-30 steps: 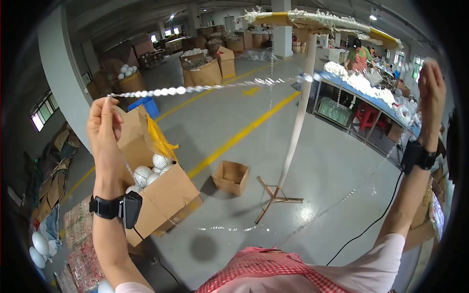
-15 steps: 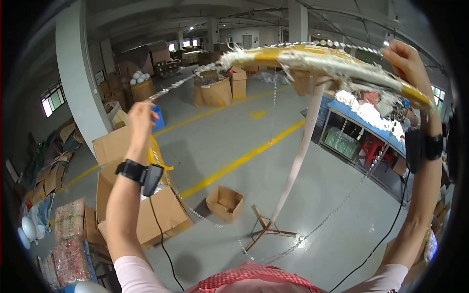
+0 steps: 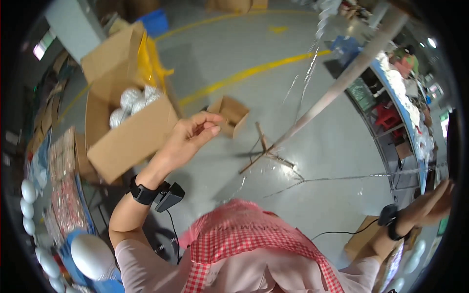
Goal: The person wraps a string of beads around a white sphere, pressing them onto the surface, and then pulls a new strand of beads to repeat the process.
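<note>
Grey concrete floor [image 3: 312,122] crossed by a yellow painted line [image 3: 244,75] fills a warehouse-like hall seen from above the worker's head. Along the near left edge, white egg-shaped balls [image 3: 28,191] sit in a row beside a larger white one [image 3: 92,253] on a blue surface. Farther left, an open cardboard box [image 3: 128,134] holds mirrored silver balls [image 3: 131,100], with a yellow plastic liner [image 3: 146,61] hanging over its far flap.

Raised in front of that box, the left hand [image 3: 188,139] has its fingers curled in with thumb and forefinger tips brought together; a very thin thread may sit in the pinch, but that cannot be told for sure. A black wristband with a small black device [image 3: 157,194] circles that wrist, a cable trailing down. A red-and-white checked apron [image 3: 244,239] covers the person's front at the near centre.

Just beyond the left hand, a small empty cardboard box [image 3: 229,115] lies on the floor. Right of it, a pale slanted pole [image 3: 337,85] rises from a wooden cross-shaped foot [image 3: 266,151], and a sparkling, nearly transparent strand [image 3: 342,178] runs from near that foot toward the right hand [image 3: 432,205]. That hand, at the far right rim, is stretched out with fingers loosely bent around the strand's end, though the grip itself is blurred. A blue-edged workbench [image 3: 405,105] heaped with white items lines the right wall.
</note>
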`<state>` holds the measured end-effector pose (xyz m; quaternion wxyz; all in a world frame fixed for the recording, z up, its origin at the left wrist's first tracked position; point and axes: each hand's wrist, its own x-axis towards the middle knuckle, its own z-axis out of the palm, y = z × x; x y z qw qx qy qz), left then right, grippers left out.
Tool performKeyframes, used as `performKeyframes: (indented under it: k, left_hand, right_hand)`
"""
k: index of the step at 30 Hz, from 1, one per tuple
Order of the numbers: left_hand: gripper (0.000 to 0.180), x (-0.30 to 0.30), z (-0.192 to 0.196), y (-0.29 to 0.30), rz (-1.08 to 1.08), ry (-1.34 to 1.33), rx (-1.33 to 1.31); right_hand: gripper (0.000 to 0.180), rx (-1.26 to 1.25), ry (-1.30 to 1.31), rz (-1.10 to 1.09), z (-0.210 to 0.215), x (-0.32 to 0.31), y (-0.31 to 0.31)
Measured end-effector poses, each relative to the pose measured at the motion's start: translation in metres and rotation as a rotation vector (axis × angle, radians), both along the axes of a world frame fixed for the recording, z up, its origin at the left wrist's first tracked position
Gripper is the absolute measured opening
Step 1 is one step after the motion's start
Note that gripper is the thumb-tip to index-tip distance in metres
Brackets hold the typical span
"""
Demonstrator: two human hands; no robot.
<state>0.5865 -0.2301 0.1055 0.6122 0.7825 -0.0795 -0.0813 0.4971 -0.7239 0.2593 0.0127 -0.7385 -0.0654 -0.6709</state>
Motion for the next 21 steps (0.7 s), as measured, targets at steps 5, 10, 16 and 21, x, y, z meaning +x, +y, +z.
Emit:
performKeyframes:
  k: [5,10,16,21]
  left_hand:
    - [0.028,-0.092,-0.068,0.058,0.268,0.273,0.043]
    - [0.030,-0.208,-0.128,0.091,0.597,0.467,-0.114]
    - [0.029,-0.340,-0.199,0.103,0.728,0.668,0.008]
    - [0.031,-0.421,-0.238,0.105,0.811,0.790,0.007]
  right_hand:
    - [0.026,-0.108,0.240,0.292,-0.126,0.006,0.077]
    - [0.027,-0.272,1.307,0.436,-0.232,0.016,0.150]
    - [0.029,-0.533,1.917,0.192,-0.352,0.002,0.157]
    - [0.038,-0.549,2.316,0.046,-0.421,-0.006,0.152]
